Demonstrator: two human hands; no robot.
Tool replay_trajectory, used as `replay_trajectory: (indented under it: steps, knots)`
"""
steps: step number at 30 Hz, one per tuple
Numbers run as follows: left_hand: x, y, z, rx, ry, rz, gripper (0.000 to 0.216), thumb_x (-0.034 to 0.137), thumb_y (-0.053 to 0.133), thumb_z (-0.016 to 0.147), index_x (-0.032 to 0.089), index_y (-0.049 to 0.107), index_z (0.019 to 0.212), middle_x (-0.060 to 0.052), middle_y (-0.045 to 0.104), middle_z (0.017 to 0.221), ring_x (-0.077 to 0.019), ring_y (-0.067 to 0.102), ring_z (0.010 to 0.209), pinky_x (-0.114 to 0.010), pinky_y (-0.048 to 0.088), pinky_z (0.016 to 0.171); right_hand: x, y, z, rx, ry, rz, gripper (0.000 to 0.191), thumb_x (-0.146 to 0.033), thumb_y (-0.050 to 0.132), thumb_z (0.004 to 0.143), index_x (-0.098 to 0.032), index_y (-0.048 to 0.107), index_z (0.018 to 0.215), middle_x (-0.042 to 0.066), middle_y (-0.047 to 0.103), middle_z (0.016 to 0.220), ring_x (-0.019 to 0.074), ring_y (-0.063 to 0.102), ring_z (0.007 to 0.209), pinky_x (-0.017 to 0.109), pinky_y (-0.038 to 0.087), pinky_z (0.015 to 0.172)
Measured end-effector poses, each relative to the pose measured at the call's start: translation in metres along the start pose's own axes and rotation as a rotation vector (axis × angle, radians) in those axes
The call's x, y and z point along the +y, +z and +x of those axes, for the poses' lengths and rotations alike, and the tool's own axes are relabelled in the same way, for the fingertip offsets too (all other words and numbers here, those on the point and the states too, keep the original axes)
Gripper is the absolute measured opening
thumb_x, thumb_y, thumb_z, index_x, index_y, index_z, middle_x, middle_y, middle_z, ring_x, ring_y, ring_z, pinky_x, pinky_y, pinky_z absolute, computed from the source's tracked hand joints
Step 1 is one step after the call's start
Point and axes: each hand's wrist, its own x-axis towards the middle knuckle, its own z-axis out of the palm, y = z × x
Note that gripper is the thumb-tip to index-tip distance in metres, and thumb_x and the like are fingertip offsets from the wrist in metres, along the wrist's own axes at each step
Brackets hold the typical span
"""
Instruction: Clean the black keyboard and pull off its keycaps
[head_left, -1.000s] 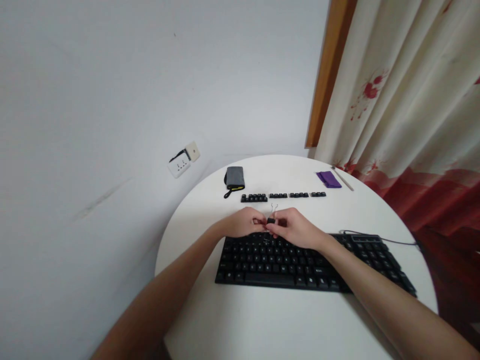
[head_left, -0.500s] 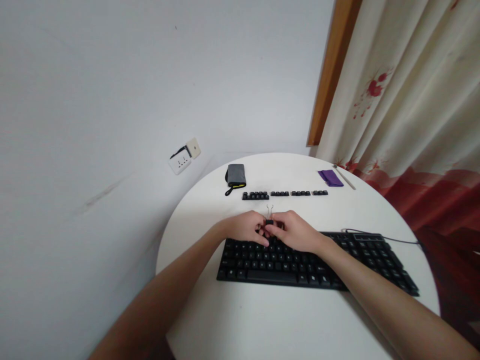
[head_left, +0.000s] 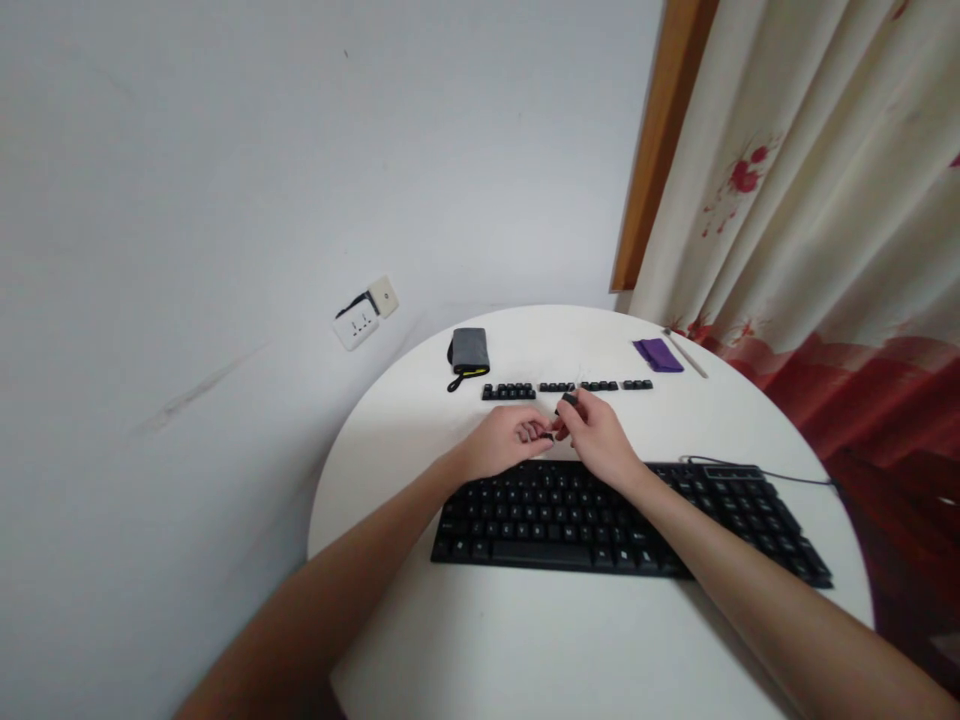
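My left hand [head_left: 504, 440] and my right hand [head_left: 600, 437] meet just beyond the far edge of a black keyboard [head_left: 600, 525] on a round white table [head_left: 525, 640]. The left hand's fingers are curled round a small dark clip [head_left: 538, 433], mostly hidden. The right hand pinches a small black keycap [head_left: 570, 400] between thumb and fingertips, raised a little above the table. Rows of loose black keycaps [head_left: 510, 391] lie in a line just beyond both hands.
A grey pouch [head_left: 469, 352] with a black cord lies at the table's far side. A purple cloth [head_left: 658, 355] and a thin stick [head_left: 685, 354] lie far right. The keyboard's cable [head_left: 787, 480] runs right. A wall socket [head_left: 358, 322] sits left, a curtain [head_left: 810, 200] right.
Both hands have lifted off the keyboard's top rows and moved away towards the loose keycaps. The clip's wire handles no longer stick up between them, and the right hand now shows a keycap.
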Motion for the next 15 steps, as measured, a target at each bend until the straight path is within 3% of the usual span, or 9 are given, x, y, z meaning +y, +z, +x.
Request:
replay_trajectory:
  steps: [3, 6, 10, 15]
  knots:
    - [0.0004, 0.0067, 0.0003, 0.086, 0.058, 0.061, 0.03, 0.027, 0.066, 0.087, 0.019, 0.058, 0.115, -0.004, 0.069, 0.097, -0.0175, 0.065, 0.089, -0.032, 0.051, 0.085, -0.0018, -0.0036, 0.0008, -0.004, 0.039, -0.002, 0.016, -0.037, 0.049, 0.095, -0.023, 0.053, 0.088, 0.003, 0.07, 0.07, 0.0187, 0.069, 0.063, 0.028, 0.051, 0.058]
    - [0.0018, 0.0084, -0.0011, 0.039, 0.182, 0.296, 0.014, 0.026, 0.055, 0.096, 0.02, 0.063, 0.105, -0.006, 0.068, 0.105, -0.0201, 0.062, 0.102, -0.035, 0.048, 0.094, -0.0014, -0.0047, 0.001, -0.018, 0.054, -0.002, 0.014, -0.035, 0.048, 0.096, -0.023, 0.05, 0.09, 0.003, 0.069, 0.068, 0.0191, 0.069, 0.06, 0.028, 0.051, 0.057]
    - [0.0024, 0.01, -0.0021, 0.0, 0.263, 0.512, 0.024, 0.026, 0.044, 0.101, 0.019, 0.065, 0.11, -0.009, 0.067, 0.11, -0.0213, 0.061, 0.105, -0.034, 0.048, 0.096, 0.002, -0.0034, 0.0007, -0.015, 0.057, -0.087, 0.012, -0.031, 0.047, 0.097, -0.023, 0.05, 0.088, 0.004, 0.069, 0.066, 0.0192, 0.068, 0.057, 0.028, 0.049, 0.056]
    - [0.0024, 0.0124, -0.0016, 0.048, 0.339, 0.738, 0.019, 0.025, 0.049, 0.099, 0.019, 0.067, 0.104, -0.008, 0.063, 0.114, -0.0237, 0.056, 0.111, -0.039, 0.047, 0.099, 0.0009, -0.003, -0.0011, 0.016, 0.015, -0.179, 0.01, -0.031, 0.053, 0.096, -0.022, 0.055, 0.092, 0.005, 0.07, 0.068, 0.0199, 0.067, 0.059, 0.027, 0.047, 0.057]
